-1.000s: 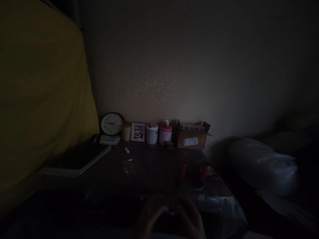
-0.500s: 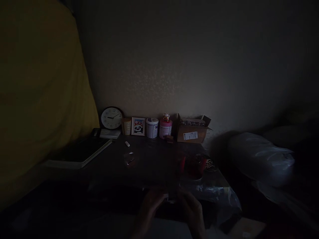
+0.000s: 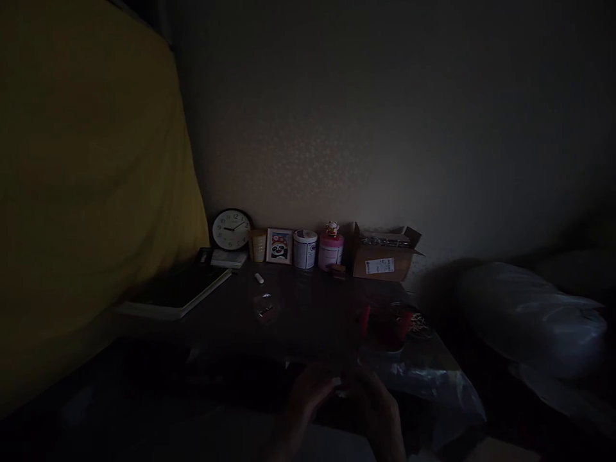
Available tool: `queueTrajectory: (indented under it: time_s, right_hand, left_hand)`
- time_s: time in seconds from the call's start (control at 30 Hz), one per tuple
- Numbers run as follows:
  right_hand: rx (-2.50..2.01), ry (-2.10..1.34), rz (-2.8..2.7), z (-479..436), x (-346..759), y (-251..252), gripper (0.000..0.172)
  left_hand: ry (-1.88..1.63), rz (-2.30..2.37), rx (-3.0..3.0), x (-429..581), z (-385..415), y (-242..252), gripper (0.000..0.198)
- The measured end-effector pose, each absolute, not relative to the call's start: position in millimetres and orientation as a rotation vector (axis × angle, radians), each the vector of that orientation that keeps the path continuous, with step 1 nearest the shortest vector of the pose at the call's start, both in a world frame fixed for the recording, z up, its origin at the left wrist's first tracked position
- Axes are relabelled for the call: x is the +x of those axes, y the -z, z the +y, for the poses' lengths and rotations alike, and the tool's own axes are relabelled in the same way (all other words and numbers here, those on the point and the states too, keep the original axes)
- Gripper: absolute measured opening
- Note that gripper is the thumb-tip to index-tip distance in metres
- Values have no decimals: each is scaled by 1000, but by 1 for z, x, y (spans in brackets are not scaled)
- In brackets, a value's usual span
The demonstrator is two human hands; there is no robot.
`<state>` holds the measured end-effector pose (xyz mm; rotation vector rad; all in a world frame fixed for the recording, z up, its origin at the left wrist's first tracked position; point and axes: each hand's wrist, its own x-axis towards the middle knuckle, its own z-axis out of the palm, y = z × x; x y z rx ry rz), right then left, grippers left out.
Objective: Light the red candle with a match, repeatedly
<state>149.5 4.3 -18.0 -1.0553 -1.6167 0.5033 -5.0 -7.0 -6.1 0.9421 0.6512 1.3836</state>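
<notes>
Low in the dim head view, my left hand (image 3: 309,393) and my right hand (image 3: 378,399) are close together at the near edge of the dark table (image 3: 308,321). Both have closed fingers. A small pale piece (image 3: 337,382) shows at the left fingertips, too dark to name. My right fingertips are beside it, and whether they grip it too is hidden in shadow. Just beyond the right hand are red upright shapes (image 3: 364,319) around a dark container, and a bundle of thin pale sticks (image 3: 418,326).
Along the wall stand a clock (image 3: 231,230), a framed panda picture (image 3: 280,246), a white tin (image 3: 305,249), a pink tin (image 3: 330,251) and an open cardboard box (image 3: 382,264). A dark book (image 3: 178,292) lies left, a small clear packet (image 3: 265,309) mid-table, a plastic bag (image 3: 529,321) right.
The view has shifted, so the scene sits further right. My right hand has come closer to my left, narrowing the gap around the small pale piece.
</notes>
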Motion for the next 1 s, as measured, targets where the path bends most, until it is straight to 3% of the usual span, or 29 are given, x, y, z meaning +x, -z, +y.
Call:
queueTrajectory:
  time_s: [0.23,0.63,0.8,1.0]
  right_hand:
    - [-1105,-367,-1602,5,153,16,20]
    - [-999,-437,-1596,0,144,4,13]
    - [-1022,-579,-1567,-2,142,7,17]
    - [-1100,-497,-1617,-1,144,12,21]
  left_hand:
    - [-1370,650,924,-4,-8,3,22]
    - [-1378,599,937,-3,-11,-2,22]
    - [-1378,574,891,-3,-11,-1,24]
    - [-1352,635,825,-2,-12,-4,24]
